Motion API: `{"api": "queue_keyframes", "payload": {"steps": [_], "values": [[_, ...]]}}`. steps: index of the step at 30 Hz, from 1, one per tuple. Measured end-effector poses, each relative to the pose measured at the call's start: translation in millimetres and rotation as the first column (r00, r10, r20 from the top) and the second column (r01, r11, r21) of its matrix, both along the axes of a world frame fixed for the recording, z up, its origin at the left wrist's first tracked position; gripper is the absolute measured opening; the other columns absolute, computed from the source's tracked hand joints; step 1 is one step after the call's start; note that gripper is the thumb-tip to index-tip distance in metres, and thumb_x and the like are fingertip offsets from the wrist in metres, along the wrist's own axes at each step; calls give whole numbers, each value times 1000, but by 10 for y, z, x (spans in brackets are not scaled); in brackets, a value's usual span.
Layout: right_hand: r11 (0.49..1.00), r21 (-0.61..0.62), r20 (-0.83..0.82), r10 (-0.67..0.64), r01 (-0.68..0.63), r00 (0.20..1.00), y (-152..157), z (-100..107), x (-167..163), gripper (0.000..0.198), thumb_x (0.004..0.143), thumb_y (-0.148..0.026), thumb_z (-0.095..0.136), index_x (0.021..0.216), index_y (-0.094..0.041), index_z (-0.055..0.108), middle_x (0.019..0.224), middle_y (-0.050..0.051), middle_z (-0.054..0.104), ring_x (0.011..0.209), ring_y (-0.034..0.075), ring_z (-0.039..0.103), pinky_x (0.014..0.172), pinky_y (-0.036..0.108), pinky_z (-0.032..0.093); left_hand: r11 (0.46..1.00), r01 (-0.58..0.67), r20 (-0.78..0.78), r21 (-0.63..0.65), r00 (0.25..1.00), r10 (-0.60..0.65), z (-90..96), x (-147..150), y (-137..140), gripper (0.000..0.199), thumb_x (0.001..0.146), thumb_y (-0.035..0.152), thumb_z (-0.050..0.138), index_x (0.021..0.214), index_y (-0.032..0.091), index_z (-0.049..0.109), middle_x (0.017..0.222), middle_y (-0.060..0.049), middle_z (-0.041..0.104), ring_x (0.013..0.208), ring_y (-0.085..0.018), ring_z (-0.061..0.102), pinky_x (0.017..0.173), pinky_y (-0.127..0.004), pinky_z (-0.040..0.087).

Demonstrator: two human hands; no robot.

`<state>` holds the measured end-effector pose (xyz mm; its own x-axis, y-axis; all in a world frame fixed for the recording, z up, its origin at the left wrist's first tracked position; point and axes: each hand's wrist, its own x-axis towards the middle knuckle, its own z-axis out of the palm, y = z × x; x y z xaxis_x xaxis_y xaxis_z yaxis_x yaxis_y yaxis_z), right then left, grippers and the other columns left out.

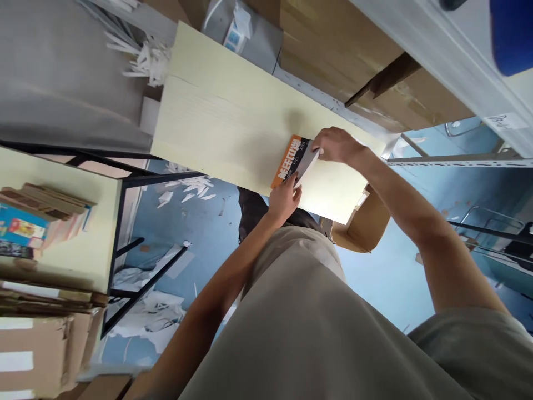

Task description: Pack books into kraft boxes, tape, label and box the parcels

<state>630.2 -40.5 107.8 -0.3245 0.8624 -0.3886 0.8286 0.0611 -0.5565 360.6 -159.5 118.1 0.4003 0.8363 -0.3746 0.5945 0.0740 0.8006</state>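
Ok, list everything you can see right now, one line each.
booklet: one, orange and dark, on the pale board
pale board: one, cream, centre
cardboard box: one, brown, under the board's near end
stacked booklets: one pile, mixed colours, left shelf
paper scraps: many, white, on the blue floor
large cartons: brown, top
left hand: on the booklet's near edge
right hand: on the booklet's far end

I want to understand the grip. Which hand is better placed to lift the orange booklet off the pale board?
Probably the right hand: its fingers already curl over the booklet far edge. The left hand only presses the near edge.
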Motion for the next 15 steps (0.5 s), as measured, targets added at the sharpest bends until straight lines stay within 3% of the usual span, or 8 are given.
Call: {"api": "queue_keyframes", "payload": {"steps": [3,6,12,15], "values": [[997,-2,16,-74,74,997,300,-43,43,39,96,-54,92,85,-19,78,93,3,74,120,33,74,120,61,54,979,-197,-37,-42,980,196,58,-84,-56,31,109,40,71,131,20,80,112,-16,86,109,-35,83,105,-40,59],[994,-10,3,-106,106,994,545,-36,-25,49,96,-64,88,87,-17,76,92,0,70,114,29,74,112,55,58,940,-333,-68,-68,942,329,129,-163,-62,28,109,48,72,116,23,82,100,-13,85,103,-35,83,97,-39,58],[981,-44,-76,-192,189,978,884,22,-370,50,87,-60,96,93,-19,70,89,-2,63,99,22,69,94,38,59,766,-610,46,-202,775,630,150,-436,88,34,111,51,68,105,19,79,91,-10,81,90,-29,81,85,-36,60],[983,-70,-91,-177,171,980,963,-11,-565,51,82,-56,100,97,-20,67,92,-1,64,97,21,66,87,34,57,699,-664,127,-265,695,708,34,-589,187,29,100,44,84,111,18,77,101,-10,83,92,-27,81,83,-34,63]]}}
